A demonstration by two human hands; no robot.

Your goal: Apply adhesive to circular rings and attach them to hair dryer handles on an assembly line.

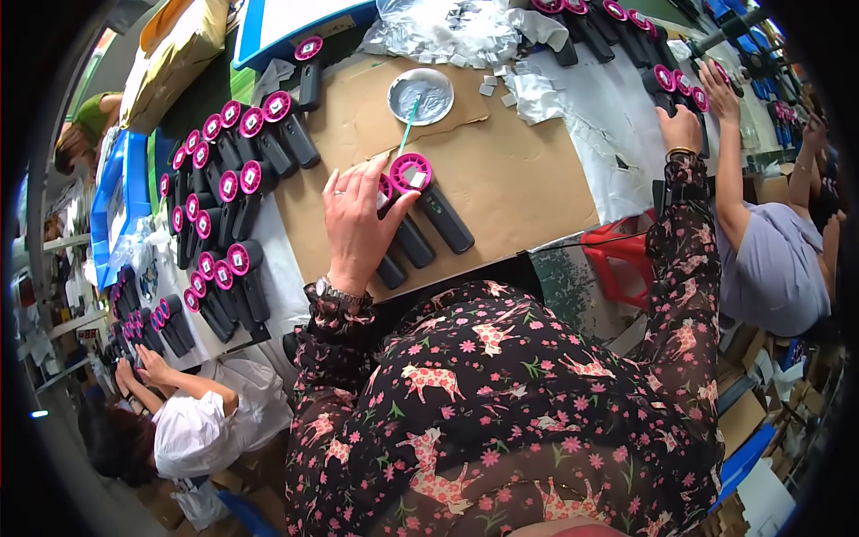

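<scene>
My left hand [356, 219] is closed around the pink round head of a black-handled device, in a group of several lying at the near edge of the brown board. Beside it, with my thumb against its head, lies another such device [445, 217] with a pale square piece in its pink ring. Stretched far to the right, my right hand [680, 131] grips the black handle of a device with a pink head [664, 78]. Just beyond the left hand, a white bowl [395, 93] of grey paste holds a thin teal stick [411, 124].
Rows of similar devices [228, 185] cover the table's left side. Small grey squares [488, 85] and crumpled plastic [438, 31] lie at the back. At right, a co-worker's hand [718, 94] is near mine. Another person in white [210, 416] works at lower left. A red stool [617, 268] stands below.
</scene>
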